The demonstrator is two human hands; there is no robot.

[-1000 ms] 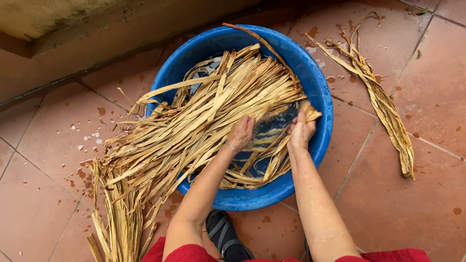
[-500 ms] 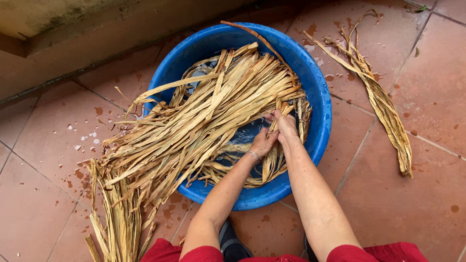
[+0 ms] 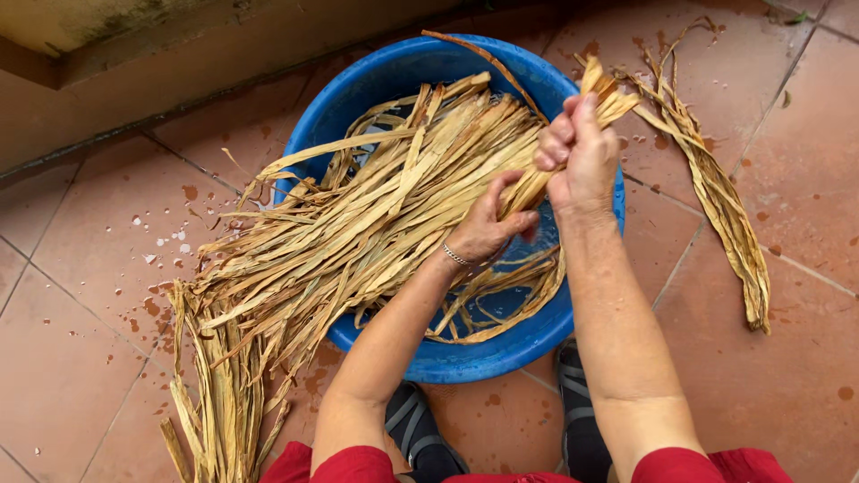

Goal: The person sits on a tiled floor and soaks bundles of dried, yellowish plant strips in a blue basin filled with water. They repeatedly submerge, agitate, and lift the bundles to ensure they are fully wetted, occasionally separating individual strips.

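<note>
Both hands are clamped on one strip [image 3: 537, 183] pulled from the leaves [image 3: 358, 233]: the right hand [image 3: 580, 152] grips it near its upper end above the tub's rim, and the left hand [image 3: 488, 228] pinches it lower down, over the water. The leaves lie across the blue tub [image 3: 465, 358], spilling onto the tiled floor [image 3: 72, 358] at left. A separate bundle [image 3: 725, 206] lies on the tiles at right.

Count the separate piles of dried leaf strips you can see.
2. The big heap of tan dried leaf strips lies across the round blue plastic basin and spills onto the tiles; a smaller bundle lies on the tiles right of it.
</note>
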